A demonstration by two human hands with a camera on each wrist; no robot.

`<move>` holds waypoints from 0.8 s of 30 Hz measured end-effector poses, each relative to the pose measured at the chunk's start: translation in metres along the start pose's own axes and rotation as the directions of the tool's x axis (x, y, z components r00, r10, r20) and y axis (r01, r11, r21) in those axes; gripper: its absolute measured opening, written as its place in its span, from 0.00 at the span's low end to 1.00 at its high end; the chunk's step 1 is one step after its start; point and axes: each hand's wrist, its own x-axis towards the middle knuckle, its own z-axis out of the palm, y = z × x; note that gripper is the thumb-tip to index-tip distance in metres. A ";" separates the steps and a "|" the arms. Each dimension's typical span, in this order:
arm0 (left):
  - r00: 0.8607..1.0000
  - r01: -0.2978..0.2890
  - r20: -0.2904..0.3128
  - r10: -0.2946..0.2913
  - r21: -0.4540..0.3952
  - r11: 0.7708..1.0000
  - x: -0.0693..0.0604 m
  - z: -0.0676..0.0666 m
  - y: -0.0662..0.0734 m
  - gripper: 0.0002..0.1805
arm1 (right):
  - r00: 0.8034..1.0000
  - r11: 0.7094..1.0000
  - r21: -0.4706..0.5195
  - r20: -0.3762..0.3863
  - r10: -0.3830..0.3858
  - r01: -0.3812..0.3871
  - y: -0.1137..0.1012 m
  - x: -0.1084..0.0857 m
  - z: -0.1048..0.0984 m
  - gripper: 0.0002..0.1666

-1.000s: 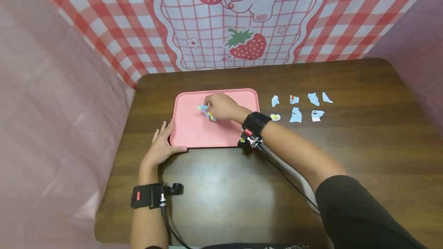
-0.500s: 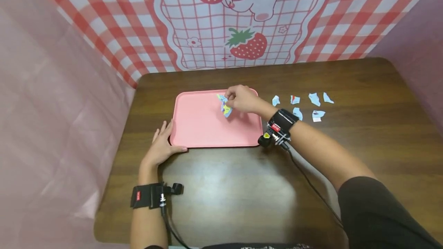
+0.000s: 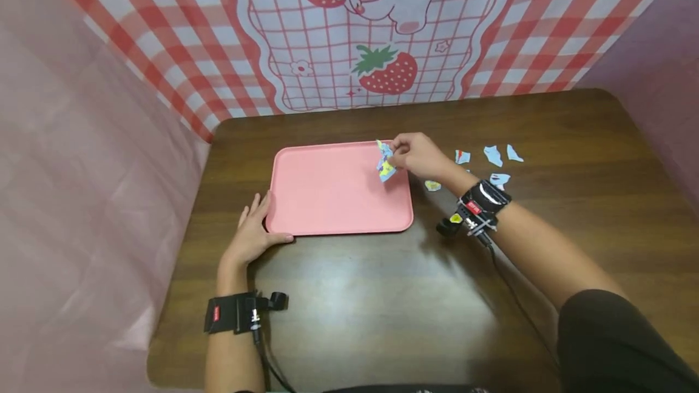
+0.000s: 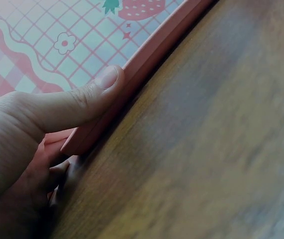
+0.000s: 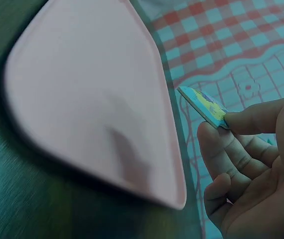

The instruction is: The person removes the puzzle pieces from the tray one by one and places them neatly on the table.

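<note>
My right hand [image 3: 420, 155] pinches a jagged printed puzzle piece [image 3: 386, 170] in blue, yellow and purple. It is raised over the right end of a pink tray [image 3: 327, 196]. The right wrist view shows the piece [image 5: 206, 107] between thumb and fingertips, its thin edge visible. My left hand [image 3: 251, 232] rests against the tray's near left corner, fingers along the left side and thumb along the front. In the left wrist view that thumb [image 4: 82, 102] lies on the tray's rim [image 4: 152, 55]; the other fingers are partly hidden.
Right of the tray, several loose pieces lie on the brown table [image 3: 349, 320], among them a yellow one [image 3: 432, 185], a red-marked one [image 3: 462, 156] and a light blue one [image 3: 493, 155]. My right forearm covers some. A checked cloth [image 3: 185, 35] hangs behind the table.
My right hand has lifted the puzzle piece from the middle of the tray and carried it right, to the tray's right end. The left hand has stayed at the corner.
</note>
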 end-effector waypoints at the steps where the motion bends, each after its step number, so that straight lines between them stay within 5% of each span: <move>1: 1.000 0.002 0.000 -0.002 0.000 1.000 0.000 0.000 0.000 0.68 | 1.000 1.000 0.006 -0.006 0.008 -0.008 0.004 -0.003 -0.002 0.07; 24: 1.000 0.021 0.019 -0.020 -0.010 1.000 -0.003 0.002 0.004 0.68 | 0.963 0.980 0.063 -0.180 0.199 -0.191 0.075 -0.108 -0.087 0.18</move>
